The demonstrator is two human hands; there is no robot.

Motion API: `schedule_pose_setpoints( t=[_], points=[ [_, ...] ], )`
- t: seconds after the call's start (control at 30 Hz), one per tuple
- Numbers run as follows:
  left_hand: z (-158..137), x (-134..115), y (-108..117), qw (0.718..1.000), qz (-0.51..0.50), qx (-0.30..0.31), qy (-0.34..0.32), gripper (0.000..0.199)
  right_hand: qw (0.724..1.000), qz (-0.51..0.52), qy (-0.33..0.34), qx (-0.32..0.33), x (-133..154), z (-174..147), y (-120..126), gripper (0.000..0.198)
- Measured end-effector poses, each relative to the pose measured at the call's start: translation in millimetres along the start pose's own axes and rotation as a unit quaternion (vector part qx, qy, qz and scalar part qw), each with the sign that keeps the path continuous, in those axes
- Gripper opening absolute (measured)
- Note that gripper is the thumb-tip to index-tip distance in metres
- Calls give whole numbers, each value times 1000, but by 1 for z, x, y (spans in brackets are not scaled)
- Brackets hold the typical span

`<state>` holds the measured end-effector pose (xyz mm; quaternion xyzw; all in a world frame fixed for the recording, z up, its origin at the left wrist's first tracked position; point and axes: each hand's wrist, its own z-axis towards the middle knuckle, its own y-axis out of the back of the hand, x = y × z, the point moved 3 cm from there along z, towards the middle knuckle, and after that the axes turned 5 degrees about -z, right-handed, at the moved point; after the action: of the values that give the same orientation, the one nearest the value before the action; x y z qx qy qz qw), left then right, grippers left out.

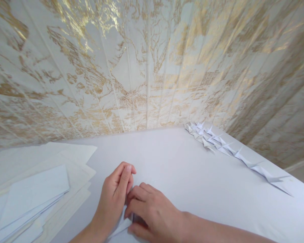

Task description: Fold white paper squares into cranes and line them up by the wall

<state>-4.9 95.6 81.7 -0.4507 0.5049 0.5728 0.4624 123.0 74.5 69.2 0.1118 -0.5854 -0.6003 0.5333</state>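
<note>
Right hand (154, 212) pinching folded paper (123, 226), likely steadying it; left hand (116, 189) curled alongside, can't tell if gripping tbh.

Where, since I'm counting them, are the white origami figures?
In the head view, the origami figures lie along the right edge of the white table, beyond the right hand.

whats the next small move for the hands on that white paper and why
Probably press a crease into the white paper with the right hand, the left hand steadying it. The right hand bends over it, the left hand is close beside, and the folded pieces along the table's right side look sharply creased. The hands hide much of the paper, so this is tentative.
</note>
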Motion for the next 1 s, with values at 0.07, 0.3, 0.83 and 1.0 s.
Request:
schedule_pose_setpoints(
  t=[0.07, 0.3, 0.83, 1.0],
  points=[
    [0, 1, -2, 1000, -2, 17, 8, 35, 1000, 6, 0, -20, -4, 1, 5, 6],
    [1, -3, -5, 986, 110, 123, 10, 27, 979, 107, -95, -148, -30, 0, 38, 15],
    [4, 5, 2, 993, -100, 56, 7, 26, 958, 174, -68, -217, -37, -1, 41, 16],
    [2, 0, 1, 982, -167, 86, -2, 24, 953, 189, -85, -223, -38, -1, 41, 15]
  ],
)
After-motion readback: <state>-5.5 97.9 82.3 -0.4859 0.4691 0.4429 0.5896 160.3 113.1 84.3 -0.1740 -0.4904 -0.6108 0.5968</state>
